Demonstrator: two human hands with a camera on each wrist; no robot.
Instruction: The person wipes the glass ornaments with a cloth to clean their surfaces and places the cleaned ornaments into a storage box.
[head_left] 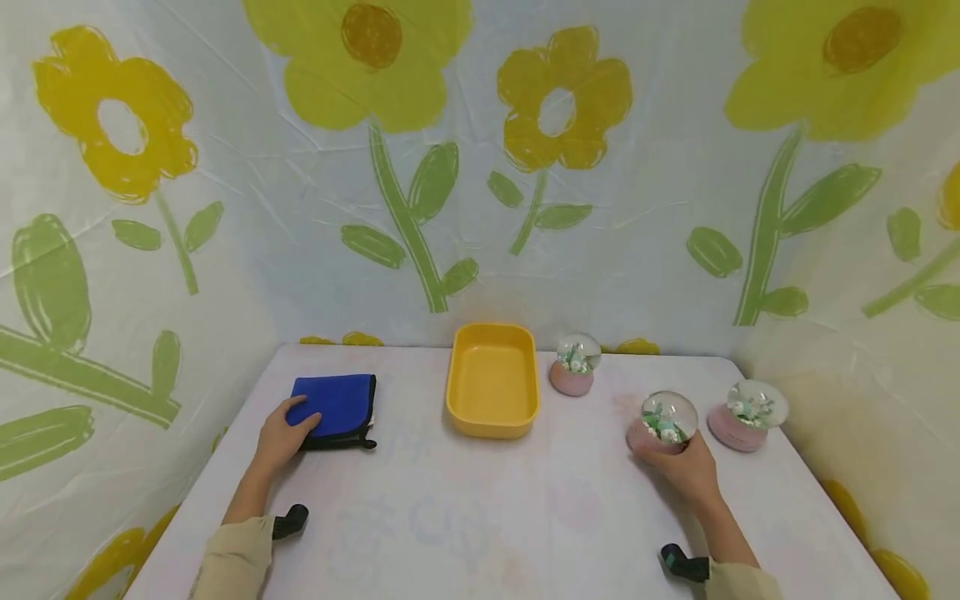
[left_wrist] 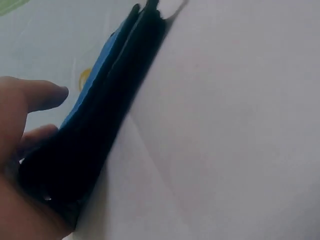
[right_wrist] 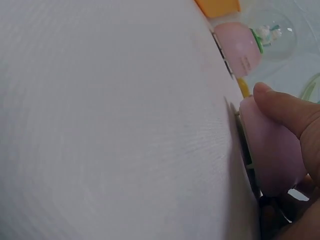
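Note:
My left hand (head_left: pixel 281 437) is at the left edge of a flat blue fabric pouch (head_left: pixel 333 406) with black edging, its fingers resting over the top. In the left wrist view the pouch's dark side (left_wrist: pixel 95 120) faces the camera, and one digit stands apart from it. My right hand (head_left: pixel 688 468) grips the pink base of a snow globe (head_left: pixel 670 417) from the near side. Close up, the thumb presses against that pink base (right_wrist: pixel 272 145); the other fingers are mostly hidden. White and green figures show inside the clear dome.
A yellow rectangular tray (head_left: pixel 492 429) stands at the back middle of the white table (head_left: pixel 465 517). To its right is a second snow globe (head_left: pixel 573 375). Another snow globe (head_left: pixel 742 421) stands right of my right hand. A flower-printed curtain (head_left: pixel 637 250) encloses the table.

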